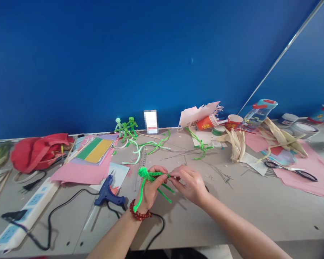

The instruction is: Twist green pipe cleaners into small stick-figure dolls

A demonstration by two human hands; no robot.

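Observation:
A bright green pipe cleaner figure (143,173), with a coiled round head and several thin limbs, is held above the grey table. My left hand (152,185), a red bead bracelet at its wrist, is closed around the figure's body. The fingertips of my right hand (190,183) pinch the end of one limb, meeting the left fingertips there. Two loose limbs hang below the hands, and another droops over the left wrist. Behind, several finished-looking green pipe cleaner figures (126,127) stand against the blue wall, with loose green pipe cleaners (159,143) beside them.
Left of my hands lie a blue glue gun (108,192) with a black cord, a white power strip (29,212), pink paper (81,171) and a red cloth bag (40,151). To the right are thin wires (221,174), corn husks (237,145), paper cups (207,123) and scissors (291,169).

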